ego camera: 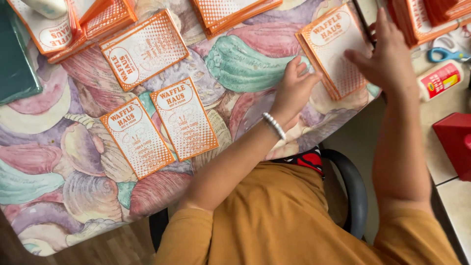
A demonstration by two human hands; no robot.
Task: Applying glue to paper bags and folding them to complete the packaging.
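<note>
Bench [59,196]: covered by a cloth printed with big shells in purple, teal and rust; it fills most of the view and carries all the cards.
Chair [355,186]: dark curved armrest at the near bench edge, beside the person's mustard-coloured lap.
Side surface [444,162]: pale tiled top to the right of the bench, lower in the view.
Green block [14,64]: dark green flat thing at the far left edge, partly cut off.
Red box [454,142]: on the side surface, well apart from both hands.
Far stacks [417,19]: orange card piles along the top edge, just behind the right hand; more piles sit at top centre and top left.
Card stack [329,54]: orange-and-white printed cards in a small pile at the right end of the bench, between the two hands.
Loose cards [184,120]: two lie side by side near the middle left, a third lies tilted above them; all are well apart from the hands.
Glue bottle [439,81]: white with a red label, lying on the side surface near the right forearm.
Scissors [444,54]: blue handles, just above the bottle.
Left hand [294,88]: fingers loosely bent, tips touching the stack's left edge, holding nothing; beaded bracelet on the wrist.
Right hand [387,54]: spread flat, fingers at the stack's right side, gripping nothing.
</note>
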